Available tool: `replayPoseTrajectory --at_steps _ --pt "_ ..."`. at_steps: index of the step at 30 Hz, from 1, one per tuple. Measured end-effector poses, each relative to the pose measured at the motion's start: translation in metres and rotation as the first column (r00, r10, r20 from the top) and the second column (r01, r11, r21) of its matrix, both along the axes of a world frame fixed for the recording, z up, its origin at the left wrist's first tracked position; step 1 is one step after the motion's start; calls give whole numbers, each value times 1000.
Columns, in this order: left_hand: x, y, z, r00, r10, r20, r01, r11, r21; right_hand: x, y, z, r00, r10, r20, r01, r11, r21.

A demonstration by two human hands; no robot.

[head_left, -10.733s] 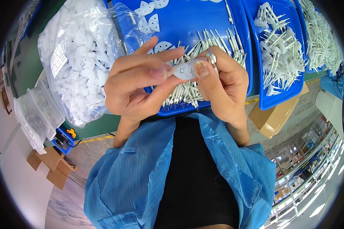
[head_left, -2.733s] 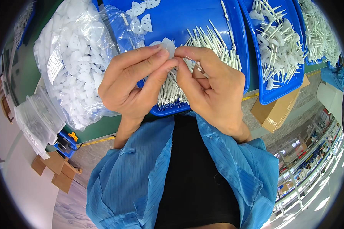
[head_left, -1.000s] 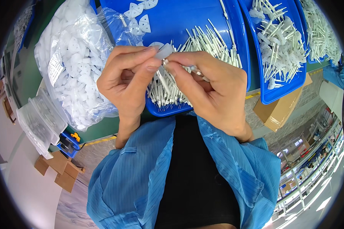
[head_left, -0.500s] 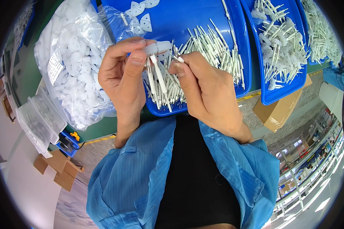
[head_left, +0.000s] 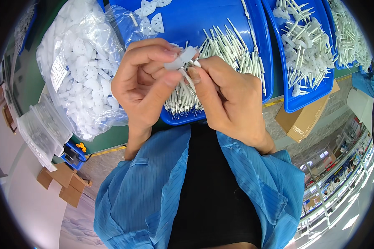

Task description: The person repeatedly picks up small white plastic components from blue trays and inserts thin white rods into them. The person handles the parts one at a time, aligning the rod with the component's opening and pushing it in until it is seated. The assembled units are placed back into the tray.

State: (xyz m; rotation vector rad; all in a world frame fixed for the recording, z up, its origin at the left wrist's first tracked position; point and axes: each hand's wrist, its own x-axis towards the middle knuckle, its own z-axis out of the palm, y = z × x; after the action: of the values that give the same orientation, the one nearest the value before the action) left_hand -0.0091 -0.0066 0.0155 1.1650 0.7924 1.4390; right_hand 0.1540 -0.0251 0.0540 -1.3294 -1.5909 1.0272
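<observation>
My left hand point(head_left: 142, 85) pinches a translucent white plastic piece point(head_left: 182, 58) between thumb and fingers, tilted over the near part of the blue tray point(head_left: 212, 16). Thin white rods hang below the piece, partly hidden by my hands. In my right hand point(head_left: 234, 95), thumb and forefinger are closed on a slim white rod with a metal pin; its white tip point(head_left: 196, 63) shows right beside the plastic piece. Whether the pin has entered the piece I cannot tell. Under and beyond both hands lies a heap of white rods point(head_left: 232, 47) in the tray.
A clear bag point(head_left: 85, 83) full of white plastic pieces lies at the left. Several flat rounded-triangle pieces point(head_left: 157, 23) rest at the tray's far left. On the right, another blue tray point(head_left: 292, 106) holds rods joined to plastic pieces. A cardboard box point(head_left: 301, 120) stands below it.
My left hand has moved right and tilted the plastic piece up toward the rod in my right hand. The hanging rods have swung partly behind my fingers. My right hand has hardly moved.
</observation>
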Motion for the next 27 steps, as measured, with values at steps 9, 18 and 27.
replayPoseTrajectory --at_steps 9,18,27 --pt "-14 5 7 990 -55 -133 57 998 13 20 10 -6 910 241 -338 -338 903 -266" --pt "-16 3 12 928 4 -373 50 989 137 7 -2 -3 978 141 -154 -149 988 -42" --pt "-1 5 11 975 50 -216 24 944 329 17 15 -26 975 217 46 -216 883 417"
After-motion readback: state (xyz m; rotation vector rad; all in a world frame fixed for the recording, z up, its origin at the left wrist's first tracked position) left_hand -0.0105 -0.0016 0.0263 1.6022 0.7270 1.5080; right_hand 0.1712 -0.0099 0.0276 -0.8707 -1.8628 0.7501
